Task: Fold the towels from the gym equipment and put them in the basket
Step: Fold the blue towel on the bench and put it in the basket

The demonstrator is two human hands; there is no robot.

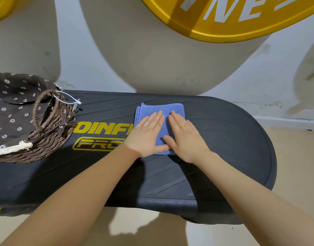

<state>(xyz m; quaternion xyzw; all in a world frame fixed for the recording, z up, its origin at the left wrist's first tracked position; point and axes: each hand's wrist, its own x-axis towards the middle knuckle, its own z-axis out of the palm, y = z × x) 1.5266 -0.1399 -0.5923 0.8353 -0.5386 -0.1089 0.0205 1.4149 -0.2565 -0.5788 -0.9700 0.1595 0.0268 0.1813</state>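
Note:
A small blue towel, folded into a rough square, lies flat on the black step platform with yellow lettering. My left hand presses flat on the towel's left half, fingers straight and together. My right hand, with a gold ring, presses flat on its right half. The two thumbs meet near the towel's front edge. A brown woven basket with a dark flowered cloth lining and a looped handle stands at the platform's left end, well apart from the towel.
A white wall with a yellow sign rises just behind the platform. Pale floor shows to the right and in front. A white tag hangs from the basket handle.

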